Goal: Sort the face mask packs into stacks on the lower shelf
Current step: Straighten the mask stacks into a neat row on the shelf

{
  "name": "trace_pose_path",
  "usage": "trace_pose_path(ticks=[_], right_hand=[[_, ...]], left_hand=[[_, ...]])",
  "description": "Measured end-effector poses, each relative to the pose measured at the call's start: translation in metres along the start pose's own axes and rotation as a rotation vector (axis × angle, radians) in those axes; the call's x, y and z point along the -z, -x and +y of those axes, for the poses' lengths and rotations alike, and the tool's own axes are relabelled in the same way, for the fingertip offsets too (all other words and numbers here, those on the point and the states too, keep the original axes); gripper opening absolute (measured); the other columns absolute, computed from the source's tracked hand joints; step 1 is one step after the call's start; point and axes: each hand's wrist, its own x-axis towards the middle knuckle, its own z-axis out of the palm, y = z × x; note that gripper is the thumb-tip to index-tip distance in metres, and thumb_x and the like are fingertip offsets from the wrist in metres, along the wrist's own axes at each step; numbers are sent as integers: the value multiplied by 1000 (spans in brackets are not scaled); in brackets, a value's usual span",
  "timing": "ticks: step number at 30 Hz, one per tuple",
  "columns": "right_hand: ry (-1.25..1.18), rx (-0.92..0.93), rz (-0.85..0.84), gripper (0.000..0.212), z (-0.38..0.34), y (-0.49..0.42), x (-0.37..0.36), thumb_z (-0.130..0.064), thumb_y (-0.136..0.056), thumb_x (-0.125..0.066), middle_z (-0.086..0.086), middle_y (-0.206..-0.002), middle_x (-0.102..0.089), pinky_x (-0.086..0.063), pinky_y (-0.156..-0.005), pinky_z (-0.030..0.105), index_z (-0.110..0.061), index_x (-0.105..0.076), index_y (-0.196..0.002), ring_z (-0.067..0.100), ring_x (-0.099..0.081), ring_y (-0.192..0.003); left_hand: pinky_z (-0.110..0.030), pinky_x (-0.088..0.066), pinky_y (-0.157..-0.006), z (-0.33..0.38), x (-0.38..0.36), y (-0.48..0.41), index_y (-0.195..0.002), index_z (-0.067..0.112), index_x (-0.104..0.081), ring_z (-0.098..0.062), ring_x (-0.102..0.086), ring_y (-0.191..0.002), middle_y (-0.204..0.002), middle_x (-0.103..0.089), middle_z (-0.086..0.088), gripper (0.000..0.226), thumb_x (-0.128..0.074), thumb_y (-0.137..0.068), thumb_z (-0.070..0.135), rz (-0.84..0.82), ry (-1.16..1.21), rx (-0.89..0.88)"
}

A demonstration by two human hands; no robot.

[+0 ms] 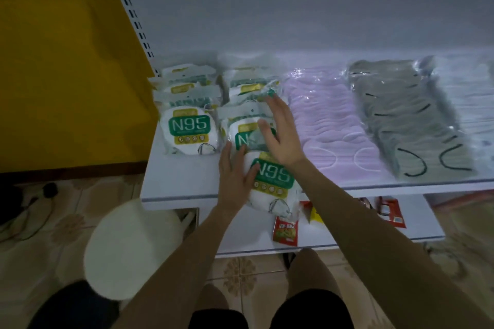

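**Dim white shelf, both hands at front pack**

Surface: white shelving, slotted upright far behind and left of front pack.

Landmark: front pack, N95 type, label up, lying at front edge of shelf with lower end overhanging the edge.

State of left hand: laid flat against left side of front pack, fingers straight and together, thumb resting on edge of green label; nothing gripped.

State of right hand: raised just behind front pack, fingers straight and spread, nothing gripped; contact with packs beneath not determinable because of blur.

Directly behind front pack: mid stack of N95 packs, overlapped front to back, partly hidden by right hand.

Behind and left of front pack: left stack of N95 packs, overlapped likewise, top label fully readable.

Right of front pack: pink masks in clear wrap, lying flat.

Further right of front pack: grey masks with black ear loops, also in clear wrap.

Below front pack: bottom shelf carrying red sachets, one just beneath the overhanging end.

Far left of front pack: yellow panel. Below and left of front pack: white round object over tiled floor.
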Motion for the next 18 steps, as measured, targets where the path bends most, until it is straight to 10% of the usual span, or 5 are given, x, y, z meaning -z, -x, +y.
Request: trace_pose_path(ticks=[9,12,18], right_hand=[[-15,-348,-18,70,23,111,22,-40,-89,-54,13,-151,-24,-19,-113,21,-12,-24,-146,20,-17,-141],[-63,-295,-14,62,15,111,10,-15,-92,-53,20,-146,-28,-11,-96,-5,-3,-24,-145,25,-22,-137],[-23,-63,102,60,0,70,7,-5,-86,-50,26,-142,-34,-12,-108,5,6,-28,-141,25,-24,-134]], left_hand=[[-41,-19,-115,14,-5,12,-135,-4,-41,-36,-21,-138,-148,-23,-26,85,-32,-86,65,46,58,127],[-46,-22,-116,23,1,18,-136,-2,-41,-33,-21,-139,-148,-22,-23,54,-50,-95,33,70,154,144],[-48,-32,-111,37,26,4,-145,14,-22,-22,-34,-134,-144,-35,-9,67,-52,-91,39,142,353,40]])
